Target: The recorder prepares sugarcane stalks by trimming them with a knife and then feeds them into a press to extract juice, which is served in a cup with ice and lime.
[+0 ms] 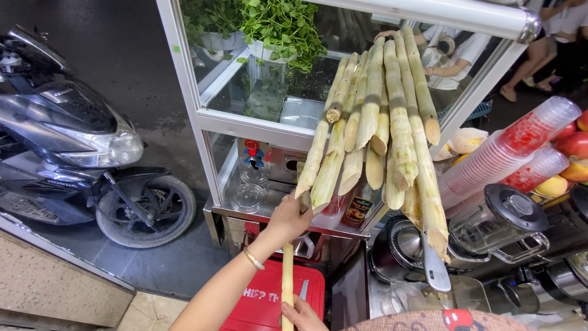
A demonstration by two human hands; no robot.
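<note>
Left hand [288,219]: raised, fingers closed round the low end of a peeled sugarcane stalk [315,156] in the leaning bundle [383,116]. Right hand [301,314]: at the lower edge, gripping a separate cane length [286,279] held upright.

Handling note: a stalk likely draws best along its own axis, so its neighbours keep their lean.

Adjacent: red crate [269,300] beneath the hands; steel bench [245,216] of the glass-sided cart [190,92], carrying clear lids. Herbs [282,27] on the upper shelf. Stacked plastic cups [508,156], blender jug [499,224] and fruit on the right.

Room: dark pavement, parked scooter [67,147] left; seated people behind the cart.
</note>
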